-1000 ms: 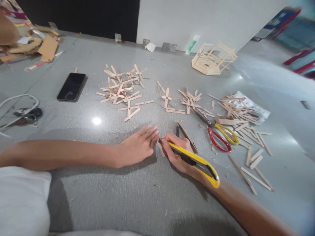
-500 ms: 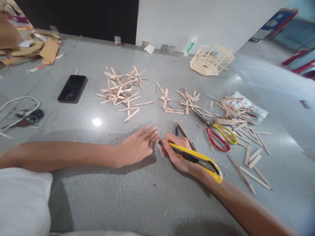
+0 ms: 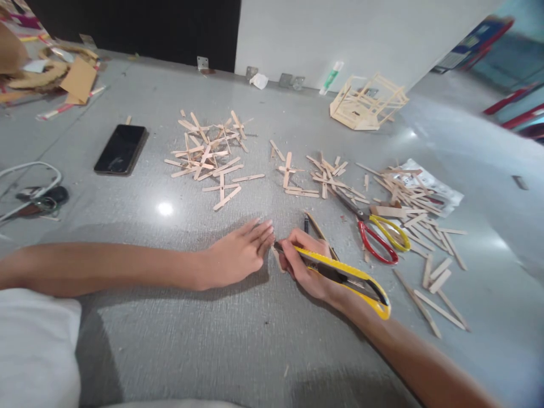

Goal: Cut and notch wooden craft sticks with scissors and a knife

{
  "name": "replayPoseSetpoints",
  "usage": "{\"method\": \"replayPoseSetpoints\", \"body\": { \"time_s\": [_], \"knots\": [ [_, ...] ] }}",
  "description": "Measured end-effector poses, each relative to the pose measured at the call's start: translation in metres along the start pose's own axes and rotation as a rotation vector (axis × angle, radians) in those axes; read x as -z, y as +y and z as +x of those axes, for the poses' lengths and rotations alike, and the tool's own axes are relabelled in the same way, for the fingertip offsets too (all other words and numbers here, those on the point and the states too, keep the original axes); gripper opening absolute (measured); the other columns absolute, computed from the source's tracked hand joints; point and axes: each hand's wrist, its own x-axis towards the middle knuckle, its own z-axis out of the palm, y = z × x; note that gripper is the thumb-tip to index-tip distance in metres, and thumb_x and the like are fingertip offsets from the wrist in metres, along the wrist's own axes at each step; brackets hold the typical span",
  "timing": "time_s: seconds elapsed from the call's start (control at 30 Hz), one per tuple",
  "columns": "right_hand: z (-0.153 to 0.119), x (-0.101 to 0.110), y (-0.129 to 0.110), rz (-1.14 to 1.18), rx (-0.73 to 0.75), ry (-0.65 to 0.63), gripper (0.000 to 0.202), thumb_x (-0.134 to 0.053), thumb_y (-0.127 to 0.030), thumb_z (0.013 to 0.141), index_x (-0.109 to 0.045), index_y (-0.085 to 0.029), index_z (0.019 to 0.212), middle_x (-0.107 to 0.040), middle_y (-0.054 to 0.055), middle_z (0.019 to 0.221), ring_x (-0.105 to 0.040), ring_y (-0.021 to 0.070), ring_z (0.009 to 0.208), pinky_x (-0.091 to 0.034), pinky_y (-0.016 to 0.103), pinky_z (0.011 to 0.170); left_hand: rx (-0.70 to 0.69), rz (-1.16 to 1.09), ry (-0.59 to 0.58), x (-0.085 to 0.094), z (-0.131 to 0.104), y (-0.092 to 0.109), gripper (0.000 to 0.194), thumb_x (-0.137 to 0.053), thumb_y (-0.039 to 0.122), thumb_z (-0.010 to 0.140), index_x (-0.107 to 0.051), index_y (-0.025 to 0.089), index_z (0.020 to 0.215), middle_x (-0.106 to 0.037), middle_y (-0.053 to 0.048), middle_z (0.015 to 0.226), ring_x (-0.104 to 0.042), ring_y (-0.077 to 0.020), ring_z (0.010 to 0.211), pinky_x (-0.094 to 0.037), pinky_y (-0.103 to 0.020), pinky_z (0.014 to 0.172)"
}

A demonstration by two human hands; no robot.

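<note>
My right hand (image 3: pixel 306 260) is wrapped around a yellow box cutter (image 3: pixel 340 272), its tip pointing left and its rear end lying over my wrist. At that tip, between my hands, a small flat wooden stick (image 3: pixel 277 259) shows on the table, partly covered by my fingers. My left hand (image 3: pixel 240 252) lies palm down, fingers bent together and pressing on the stick's far end; its thumb is hidden. Just beyond my right hand lie a dark pen (image 3: pixel 306 222) and a thin brown stick (image 3: pixel 315 225). Scissors (image 3: pixel 385 238) with one red and one yellow handle rest to the right.
Piles of wooden sticks (image 3: pixel 208 156) spread across the grey table (image 3: pixel 178 351), with more sticks (image 3: pixel 414 192) at right. A stick-built frame (image 3: pixel 361 107) and a green-white tube (image 3: pixel 331 78) stand at the back. Left are a phone (image 3: pixel 121 149), a cable (image 3: pixel 55 170) and cardboard (image 3: pixel 80 79).
The box cutter's rear end has shifted slightly right and down. Both hands keep nearly the same place; the view has moved a little.
</note>
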Motion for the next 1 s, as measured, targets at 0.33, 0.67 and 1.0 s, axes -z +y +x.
{"method": "replayPoseSetpoints", "body": {
  "time_s": [0.33, 0.67, 1.0],
  "knots": [
    [0.0005, -0.0025, 0.0013, -0.028, 0.020, 0.016, 0.038, -0.046, -0.039, 0.105, -0.046, -0.025, 0.069, -0.059, -0.004, 0.052, -0.050, 0.0117, 0.042, -0.040, 0.029, 0.049, -0.010, 0.006, 0.010, -0.0032, 0.0003, -0.0006, 0.042, -0.052, 0.013, 0.099, -0.061, -0.002, 0.137, -0.059, -0.021, 0.145, -0.051, -0.0321, 0.142, -0.037, -0.044, 0.119],
    [-0.0012, -0.0028, 0.0053, -0.058, 0.060, -0.029, 0.036, -0.047, -0.036, 0.106, -0.043, -0.025, 0.072, -0.051, -0.006, 0.054, -0.047, 0.0112, 0.044, -0.036, 0.028, 0.049, 0.035, 0.018, 0.015, 0.0017, 0.0038, 0.0035, 0.037, -0.056, 0.013, 0.098, -0.065, 0.000, 0.132, -0.063, -0.023, 0.140, -0.058, -0.0321, 0.135, -0.041, -0.045, 0.113],
    [-0.0013, 0.0033, 0.0028, -0.053, 0.075, -0.120, 0.037, -0.042, -0.039, 0.108, -0.044, -0.025, 0.073, -0.053, -0.005, 0.056, -0.049, 0.0121, 0.047, -0.039, 0.030, 0.052, 0.034, 0.052, 0.018, 0.0002, 0.0030, 0.0044, 0.040, -0.059, 0.015, 0.098, -0.064, -0.001, 0.134, -0.064, -0.024, 0.138, -0.058, -0.0346, 0.134, -0.042, -0.048, 0.110]
  ]
}}
